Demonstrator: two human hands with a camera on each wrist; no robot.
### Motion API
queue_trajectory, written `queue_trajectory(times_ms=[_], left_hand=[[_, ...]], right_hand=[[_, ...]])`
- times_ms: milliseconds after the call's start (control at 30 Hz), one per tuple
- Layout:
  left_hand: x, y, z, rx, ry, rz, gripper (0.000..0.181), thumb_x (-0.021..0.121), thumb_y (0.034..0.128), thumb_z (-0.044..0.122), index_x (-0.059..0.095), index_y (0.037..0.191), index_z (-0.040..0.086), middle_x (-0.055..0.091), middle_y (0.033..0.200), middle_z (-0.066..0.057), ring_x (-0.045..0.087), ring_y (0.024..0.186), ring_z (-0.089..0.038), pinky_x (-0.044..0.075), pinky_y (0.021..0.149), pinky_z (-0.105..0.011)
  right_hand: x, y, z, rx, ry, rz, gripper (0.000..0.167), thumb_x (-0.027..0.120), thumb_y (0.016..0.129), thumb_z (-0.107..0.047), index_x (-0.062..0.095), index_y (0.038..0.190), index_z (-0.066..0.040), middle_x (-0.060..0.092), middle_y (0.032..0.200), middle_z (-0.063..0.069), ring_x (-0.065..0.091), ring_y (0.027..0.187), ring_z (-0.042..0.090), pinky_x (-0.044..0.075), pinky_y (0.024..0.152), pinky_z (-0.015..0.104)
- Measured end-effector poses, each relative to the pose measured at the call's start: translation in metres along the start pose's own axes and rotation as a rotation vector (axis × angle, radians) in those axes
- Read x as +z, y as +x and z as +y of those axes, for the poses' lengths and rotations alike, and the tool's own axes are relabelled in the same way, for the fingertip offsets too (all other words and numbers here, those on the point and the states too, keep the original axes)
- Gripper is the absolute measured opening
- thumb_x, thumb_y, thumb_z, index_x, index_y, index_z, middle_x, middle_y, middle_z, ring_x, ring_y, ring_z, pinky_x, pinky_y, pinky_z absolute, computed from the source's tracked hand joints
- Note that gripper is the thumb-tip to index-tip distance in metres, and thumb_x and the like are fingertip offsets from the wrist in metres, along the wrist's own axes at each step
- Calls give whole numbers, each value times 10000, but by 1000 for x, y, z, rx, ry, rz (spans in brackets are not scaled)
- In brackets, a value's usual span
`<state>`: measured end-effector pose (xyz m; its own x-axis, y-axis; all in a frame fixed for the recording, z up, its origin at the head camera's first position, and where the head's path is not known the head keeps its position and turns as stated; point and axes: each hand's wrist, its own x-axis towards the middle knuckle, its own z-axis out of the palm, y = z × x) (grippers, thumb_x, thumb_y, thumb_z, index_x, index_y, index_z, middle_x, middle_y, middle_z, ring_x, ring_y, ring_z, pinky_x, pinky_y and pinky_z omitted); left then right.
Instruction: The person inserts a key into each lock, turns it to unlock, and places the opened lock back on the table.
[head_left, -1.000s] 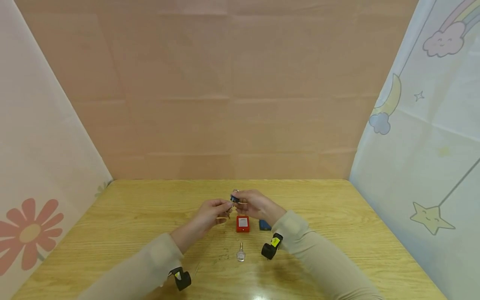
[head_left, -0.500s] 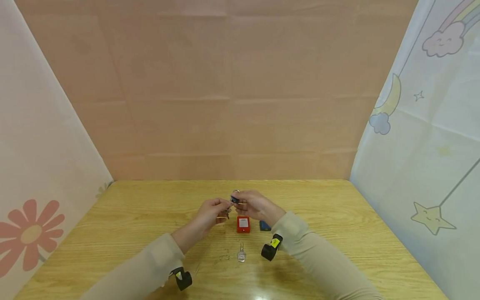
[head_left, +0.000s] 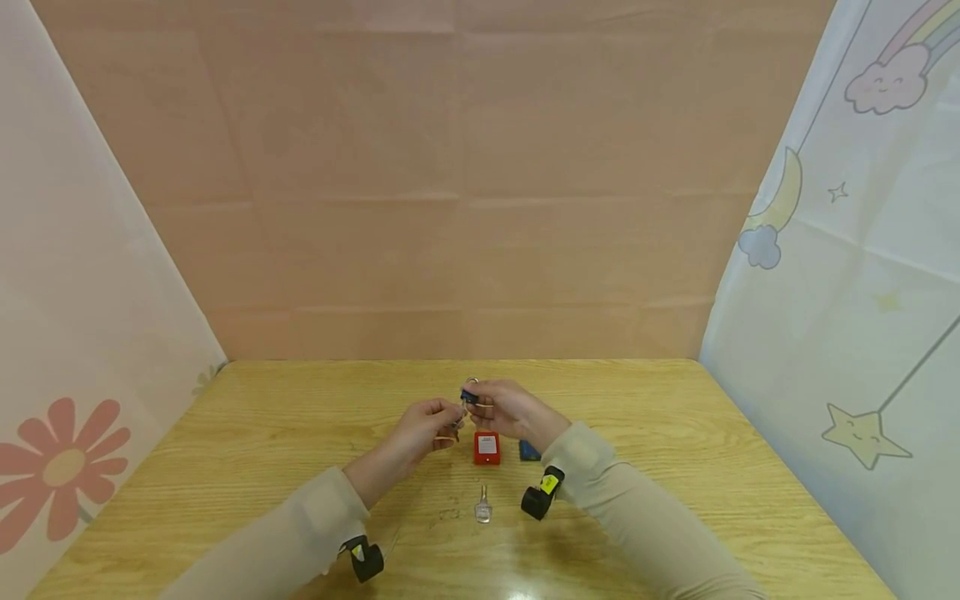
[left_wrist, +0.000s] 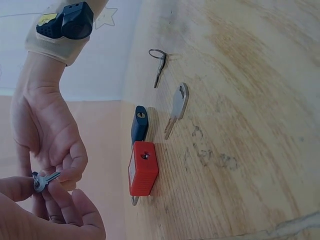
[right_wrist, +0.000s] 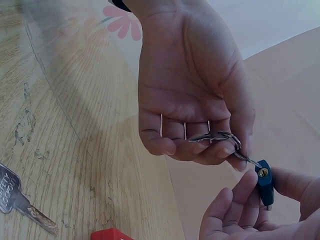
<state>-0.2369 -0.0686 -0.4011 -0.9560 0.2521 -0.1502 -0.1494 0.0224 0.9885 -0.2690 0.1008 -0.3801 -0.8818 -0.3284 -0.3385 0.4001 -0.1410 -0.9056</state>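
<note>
The left hand (head_left: 420, 427) is pinching a key (right_wrist: 249, 160) at the lock (right_wrist: 266, 187) the right hand (head_left: 512, 408) is gripping; full insertion isn't showing; the red lock (head_left: 487, 448) is lying unhandled.

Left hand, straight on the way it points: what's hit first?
Probably the blue padlock pinched in the right hand; depth between the left hand and it is hard to judge.

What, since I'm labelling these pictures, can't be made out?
Head: label print on red plastic padlock, too small.
Head: part of blue oblong tabletop padlock, behind right arm.
Right wrist: part of silver metal tabletop key, cut by left edge.
Right wrist: shackle of small blue held padlock, mostly behind right hand.
</note>
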Motion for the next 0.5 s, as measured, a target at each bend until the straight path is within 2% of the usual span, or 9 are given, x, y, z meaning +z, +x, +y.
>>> queue_trajectory(times_ms=[300, 500], left_hand=[[1, 1, -1, -4, 9, 6, 189, 558, 987, 178, 615, 989, -2, 610, 851, -6, 554, 714, -116, 513, 725, -308], [1, 4, -4, 0, 2, -24, 187, 553, 981, 151, 603, 971, -29, 587, 824, 2, 544, 705, -117, 509, 734, -311]], right_hand=[[2, 0, 0, -6, -9, -5, 123, 536, 1001, -165, 594, 964, -64, 573, 790, -6, 576, 708, 100, 504, 710, 248], [2, 1, 1, -1, -15, 9, 117, 550, 993, -161, 604, 951, -67, 566, 815, 6, 577, 724, 115, 511, 714, 249]])
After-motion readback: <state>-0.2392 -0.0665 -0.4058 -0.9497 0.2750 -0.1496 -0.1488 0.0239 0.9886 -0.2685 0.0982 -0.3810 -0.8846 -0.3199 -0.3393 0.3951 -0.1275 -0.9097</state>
